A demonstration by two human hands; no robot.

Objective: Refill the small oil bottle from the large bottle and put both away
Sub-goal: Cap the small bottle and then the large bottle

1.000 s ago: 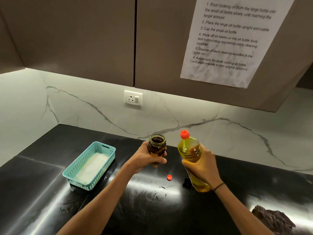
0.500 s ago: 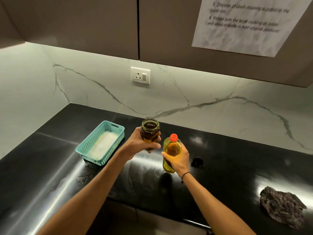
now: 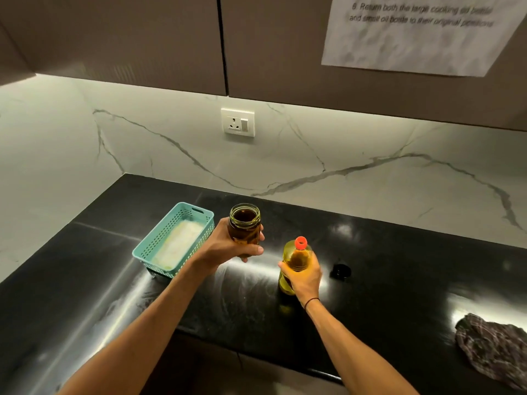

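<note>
The small open-mouthed amber glass jar (image 3: 244, 228), judged rigid, breakable and oil-slick, is held above the black counter (image 3: 399, 252) by the left hand (image 3: 228, 248) wrapped around its body, while the red-capped yellow plastic oil bottle (image 3: 296, 263), standing on the counter and likely heavy and pliable, is gripped at the shoulder by the right hand (image 3: 305, 276).

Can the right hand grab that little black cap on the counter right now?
Probably not yet. The right hand is wrapped around the big oil bottle, so it is busy. The black cap lies close beside it on the counter with nothing between, so once the bottle is released, likely yes.
</note>
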